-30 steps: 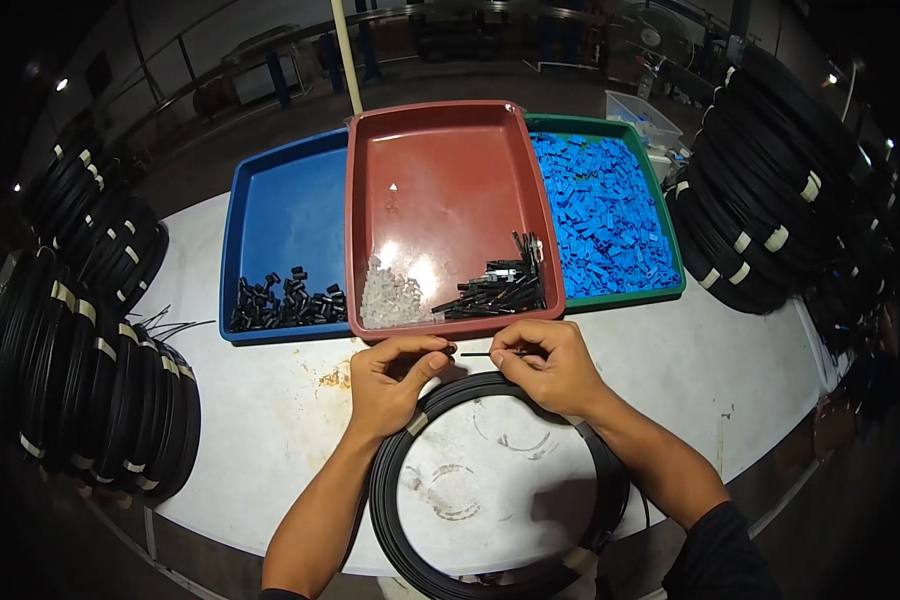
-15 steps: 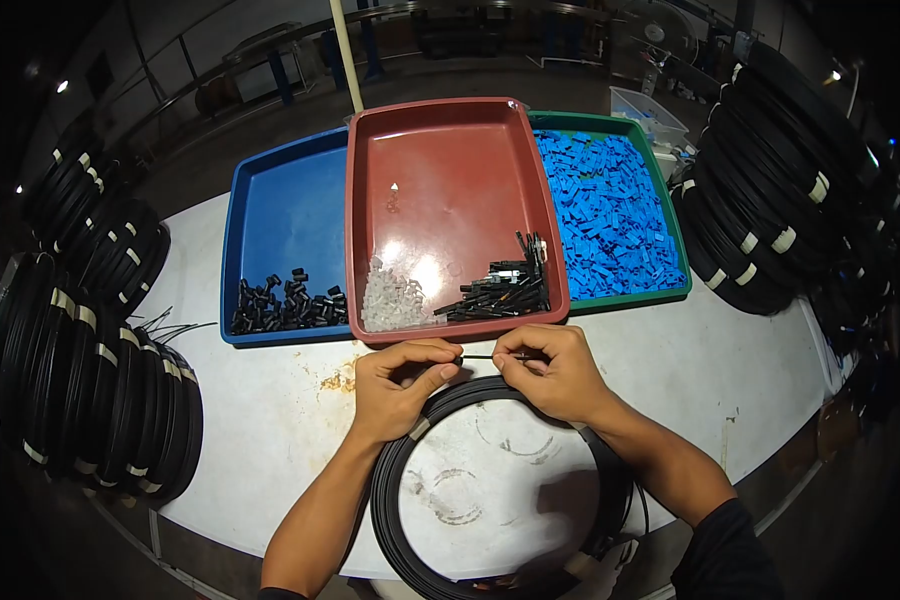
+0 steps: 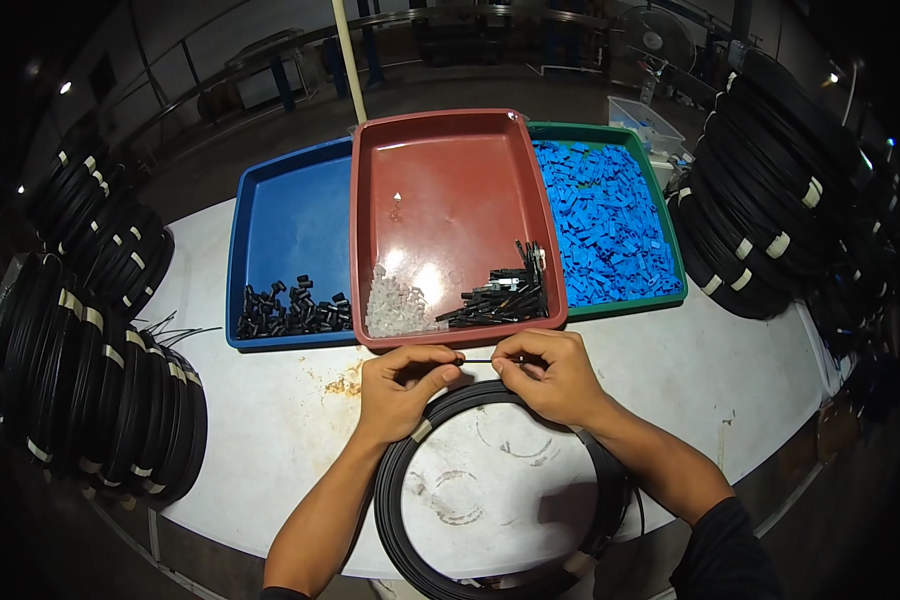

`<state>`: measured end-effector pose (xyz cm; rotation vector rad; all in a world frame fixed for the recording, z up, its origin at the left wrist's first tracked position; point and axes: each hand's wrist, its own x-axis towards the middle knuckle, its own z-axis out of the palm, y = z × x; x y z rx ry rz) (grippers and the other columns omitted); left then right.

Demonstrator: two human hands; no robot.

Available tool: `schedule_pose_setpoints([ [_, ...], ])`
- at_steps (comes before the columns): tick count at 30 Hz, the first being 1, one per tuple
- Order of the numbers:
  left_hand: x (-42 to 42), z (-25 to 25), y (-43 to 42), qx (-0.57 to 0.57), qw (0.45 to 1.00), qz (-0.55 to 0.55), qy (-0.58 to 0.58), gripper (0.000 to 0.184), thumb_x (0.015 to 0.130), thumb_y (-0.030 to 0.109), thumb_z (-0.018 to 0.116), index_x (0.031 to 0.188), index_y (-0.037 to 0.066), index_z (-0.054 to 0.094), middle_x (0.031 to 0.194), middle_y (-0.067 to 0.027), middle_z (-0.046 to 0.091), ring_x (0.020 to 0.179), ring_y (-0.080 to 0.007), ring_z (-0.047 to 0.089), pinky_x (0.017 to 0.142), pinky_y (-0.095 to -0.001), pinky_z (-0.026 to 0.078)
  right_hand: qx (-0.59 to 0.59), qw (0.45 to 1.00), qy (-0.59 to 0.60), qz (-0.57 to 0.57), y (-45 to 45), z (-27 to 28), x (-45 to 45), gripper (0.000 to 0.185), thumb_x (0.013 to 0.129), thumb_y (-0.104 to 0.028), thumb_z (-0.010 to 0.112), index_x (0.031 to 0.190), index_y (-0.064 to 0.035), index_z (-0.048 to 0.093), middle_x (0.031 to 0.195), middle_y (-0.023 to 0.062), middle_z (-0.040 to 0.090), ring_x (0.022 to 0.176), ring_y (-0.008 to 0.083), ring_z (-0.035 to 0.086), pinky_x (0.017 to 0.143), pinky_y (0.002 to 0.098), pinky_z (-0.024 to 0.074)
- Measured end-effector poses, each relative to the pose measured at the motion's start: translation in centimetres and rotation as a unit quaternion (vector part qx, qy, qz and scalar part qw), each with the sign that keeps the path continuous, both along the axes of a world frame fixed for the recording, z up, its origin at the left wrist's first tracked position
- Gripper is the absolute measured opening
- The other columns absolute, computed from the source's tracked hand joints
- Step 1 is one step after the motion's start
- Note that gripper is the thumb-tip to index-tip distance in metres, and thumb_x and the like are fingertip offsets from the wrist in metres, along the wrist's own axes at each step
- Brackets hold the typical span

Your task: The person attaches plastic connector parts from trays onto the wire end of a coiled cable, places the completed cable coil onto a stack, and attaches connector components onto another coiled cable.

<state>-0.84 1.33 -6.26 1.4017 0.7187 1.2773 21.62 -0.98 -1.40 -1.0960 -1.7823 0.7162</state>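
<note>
Now a thin cable is clamped by fingers of the right hand, a tiny dark piece by those of the left hand. Both are held beyond the coil.

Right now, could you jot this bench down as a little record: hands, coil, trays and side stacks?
Left hand: grip closed on a small dark piece, mostly hidden
Right hand: grip closed on a thin dark strand reaching toward that piece
Coil: black, banded, mostly over the white table
Blue tray: small black pieces
Red tray: whitish pieces, black stick-like parts
Green tray: bright blue pieces
Left coil stack: black, banded
Right coil stack: black, banded
</note>
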Motion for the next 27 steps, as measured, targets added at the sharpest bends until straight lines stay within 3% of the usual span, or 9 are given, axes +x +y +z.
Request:
schedule_pose_setpoints([
  [7,0.1,-0.1,-0.1,0.027,0.999,0.006,0.030,0.018,0.087,0.000,0.078,0.104,-0.004,0.075,0.106,-0.0124,0.075,0.096,-0.0151,0.070,0.087,-0.0278,0.057,-0.004,1.000,-0.010,-0.003,0.1,-0.1,0.0,0.009,0.087,-0.005,0.071,0.090,0.0030,0.073,0.080,0.0131,0.072,0.070,0.0186,0.068,0.062,0.0316,0.0523],
  [10,-0.1,0.8,-0.3,0.044,0.995,0.041,0.076,0.015,0.086,0.000,0.079,0.101,-0.003,0.076,0.103,-0.0140,0.076,0.095,-0.0172,0.072,0.086,-0.0300,0.057,-0.035,0.999,0.037,-0.006,0.5,-1.2,0.0,0.007,0.087,-0.003,0.072,0.088,0.0037,0.073,0.075,0.0088,0.071,0.064,0.0111,0.064,0.059,0.0274,0.0503],
  [14,-2.0,3.7,-0.4,0.179,0.959,0.131,0.175,0.017,0.081,0.004,0.081,0.097,-0.001,0.078,0.093,-0.0133,0.078,0.084,-0.0202,0.074,0.081,-0.0317,0.056,-0.039,0.997,0.061,-0.004,0.9,-2.2,0.0,0.006,0.086,-0.003,0.074,0.088,0.0036,0.073,0.073,0.0055,0.070,0.063,0.0054,0.058,0.056,0.0228,0.0450],
  [16,-5.3,6.2,0.8,0.318,0.872,0.198,0.316,0.016,0.076,0.007,0.081,0.091,0.004,0.077,0.091,-0.0099,0.077,0.080,-0.0229,0.073,0.074,-0.0353,0.054,-0.037,0.998,0.041,-0.004,0.7,-2.1,0.3,0.006,0.086,-0.002,0.074,0.087,0.0036,0.073,0.072,0.0045,0.068,0.061,0.0049,0.055,0.055,0.0224,0.0433],
  [18,-10.9,7.6,2.9,0.421,0.737,0.217,0.482,0.019,0.068,0.008,0.080,0.086,0.011,0.074,0.089,-0.0019,0.076,0.084,-0.0228,0.070,0.074,-0.0379,0.050,-0.038,0.999,0.038,0.005,0.7,-1.9,0.3,0.006,0.086,-0.002,0.073,0.087,0.0037,0.072,0.071,0.0038,0.067,0.060,0.0050,0.054,0.055,0.0226,0.0432],
  [20,-15.4,7.0,5.0,0.341,0.771,0.238,0.482,0.021,0.069,0.003,0.078,0.090,0.009,0.075,0.092,-0.0024,0.076,0.087,-0.0239,0.069,0.080,-0.0379,0.050,-0.054,0.998,0.025,-0.008,0.5,-1.6,0.3,0.007,0.087,-0.003,0.073,0.087,0.0037,0.072,0.071,0.0039,0.067,0.061,0.0053,0.055,0.056,0.0228,0.0433],
  [22,-19.2,6.6,6.4,0.299,0.742,0.224,0.557,0.026,0.070,-0.003,0.073,0.093,0.008,0.077,0.099,-0.0036,0.077,0.095,-0.0244,0.068,0.087,-0.0380,0.048,-0.063,0.997,0.033,-0.012,0.6,-1.8,0.3,0.007,0.087,-0.004,0.074,0.086,0.0036,0.072,0.072,0.0041,0.067,0.062,0.0059,0.056,0.057,0.0229,0.0440],
  [27,-22.7,7.0,8.7,0.312,0.718,0.254,0.568,0.033,0.070,-0.008,0.066,0.097,0.007,0.078,0.108,-0.0054,0.076,0.108,-0.0246,0.063,0.096,-0.0384,0.044,-0.082,0.995,0.044,-0.028,0.3,-1.5,0.3,0.007,0.087,-0.004,0.074,0.086,0.0028,0.073,0.074,0.0027,0.066,0.058,0.0038,0.047,0.054,0.0214,0.0360],
])
